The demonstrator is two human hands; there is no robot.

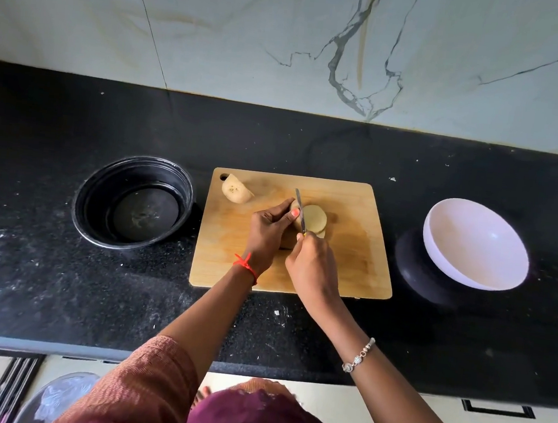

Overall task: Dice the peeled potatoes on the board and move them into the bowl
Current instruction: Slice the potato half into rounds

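Note:
A wooden cutting board (343, 268) lies on the black counter. Near its middle my left hand (267, 232) holds a peeled potato piece (314, 219) with curled fingers. My right hand (313, 269) grips a small knife (300, 210) by its handle, and the blade stands in the potato, a slice lying on its right. Another peeled potato half (237, 190) rests at the board's far left corner. A white bowl (475, 245) sits tilted to the right of the board, with nothing in it.
A black round container (133, 202) stands left of the board. The white bowl leans on a dark round object (415, 268). White specks and smears mark the counter (58, 292), whose front edge runs below my arms. A marble wall rises behind.

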